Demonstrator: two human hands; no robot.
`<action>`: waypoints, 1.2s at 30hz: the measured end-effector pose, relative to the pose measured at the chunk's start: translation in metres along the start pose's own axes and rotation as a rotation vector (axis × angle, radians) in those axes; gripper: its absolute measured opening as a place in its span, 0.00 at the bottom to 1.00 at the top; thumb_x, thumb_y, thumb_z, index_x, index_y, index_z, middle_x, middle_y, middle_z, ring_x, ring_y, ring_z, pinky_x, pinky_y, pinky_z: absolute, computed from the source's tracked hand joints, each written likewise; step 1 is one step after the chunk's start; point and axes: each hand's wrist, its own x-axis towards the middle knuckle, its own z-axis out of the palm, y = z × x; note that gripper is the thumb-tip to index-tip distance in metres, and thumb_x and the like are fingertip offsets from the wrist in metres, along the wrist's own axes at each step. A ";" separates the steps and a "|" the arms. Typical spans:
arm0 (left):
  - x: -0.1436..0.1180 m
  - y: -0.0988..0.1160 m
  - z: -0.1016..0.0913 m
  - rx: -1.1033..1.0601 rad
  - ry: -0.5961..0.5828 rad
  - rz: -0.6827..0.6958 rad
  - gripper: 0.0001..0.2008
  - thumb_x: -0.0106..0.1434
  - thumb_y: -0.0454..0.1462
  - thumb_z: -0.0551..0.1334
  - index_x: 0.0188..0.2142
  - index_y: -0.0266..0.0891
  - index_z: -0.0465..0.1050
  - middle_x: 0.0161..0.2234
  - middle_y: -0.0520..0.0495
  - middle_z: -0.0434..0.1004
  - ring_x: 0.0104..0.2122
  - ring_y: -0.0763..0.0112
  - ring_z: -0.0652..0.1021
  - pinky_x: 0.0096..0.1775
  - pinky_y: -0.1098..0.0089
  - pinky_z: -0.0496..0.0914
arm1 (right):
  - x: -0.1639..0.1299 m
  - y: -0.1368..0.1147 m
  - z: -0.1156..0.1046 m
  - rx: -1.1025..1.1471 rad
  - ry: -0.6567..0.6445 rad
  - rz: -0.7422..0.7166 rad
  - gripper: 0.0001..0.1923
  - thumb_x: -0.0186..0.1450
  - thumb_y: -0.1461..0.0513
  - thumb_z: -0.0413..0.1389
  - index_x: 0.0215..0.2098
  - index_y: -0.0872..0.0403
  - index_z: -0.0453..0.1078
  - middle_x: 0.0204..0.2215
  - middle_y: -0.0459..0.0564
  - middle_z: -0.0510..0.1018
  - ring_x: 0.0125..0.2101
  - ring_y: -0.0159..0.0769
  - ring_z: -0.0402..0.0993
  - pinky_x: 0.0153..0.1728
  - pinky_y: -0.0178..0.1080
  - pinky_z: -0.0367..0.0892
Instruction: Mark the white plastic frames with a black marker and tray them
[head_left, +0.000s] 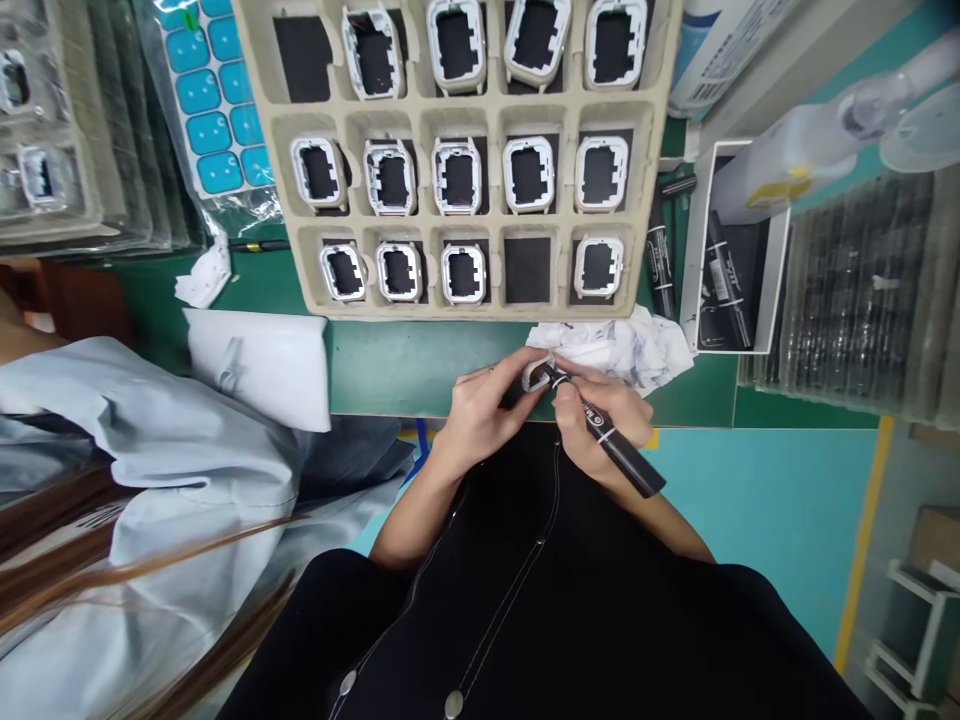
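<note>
Between the fingers of my left hand is a small pale watch case frame, held just past the table's front edge. My right hand grips a black marker pen, its tip at the frame's inner rim. Fingers of both hands hide part of the frame. Beyond them stands a beige compartment tray with similar frames in most of its pockets. One front-row pocket shows only a dark bottom. A crumpled white cloth lies right behind my right hand.
At the right, a white box holds a marker and a plastic bottle. More markers lie beside it, near stacked clear trays. To the left are a white pouch, bagged blue pieces and a co-worker's sleeve.
</note>
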 end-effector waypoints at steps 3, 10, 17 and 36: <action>0.001 0.001 -0.001 -0.001 -0.012 -0.043 0.17 0.83 0.39 0.74 0.67 0.45 0.84 0.51 0.48 0.97 0.42 0.66 0.95 0.50 0.71 0.89 | -0.001 -0.002 -0.003 0.005 -0.027 0.096 0.06 0.80 0.65 0.68 0.48 0.47 0.79 0.39 0.45 0.93 0.42 0.49 0.98 0.42 0.44 0.96; 0.002 0.000 -0.003 -0.013 -0.034 -0.022 0.18 0.83 0.39 0.73 0.69 0.45 0.83 0.51 0.48 0.97 0.40 0.68 0.94 0.50 0.71 0.89 | -0.004 0.003 0.001 -0.018 0.003 -0.004 0.07 0.78 0.65 0.68 0.49 0.45 0.81 0.38 0.44 0.93 0.41 0.50 0.98 0.42 0.44 0.96; 0.001 -0.003 -0.001 -0.015 -0.039 -0.042 0.18 0.82 0.40 0.74 0.67 0.45 0.85 0.51 0.46 0.97 0.41 0.65 0.95 0.49 0.70 0.90 | -0.004 0.000 0.002 -0.041 0.039 0.012 0.05 0.81 0.63 0.67 0.48 0.44 0.80 0.36 0.44 0.92 0.40 0.48 0.98 0.40 0.44 0.97; 0.012 0.003 -0.006 -0.400 -0.042 -0.200 0.28 0.72 0.47 0.85 0.65 0.40 0.85 0.51 0.43 0.97 0.48 0.59 0.97 0.54 0.66 0.93 | -0.021 0.013 0.001 0.152 0.060 0.115 0.04 0.81 0.60 0.67 0.51 0.43 0.77 0.32 0.40 0.90 0.47 0.55 0.98 0.41 0.52 0.96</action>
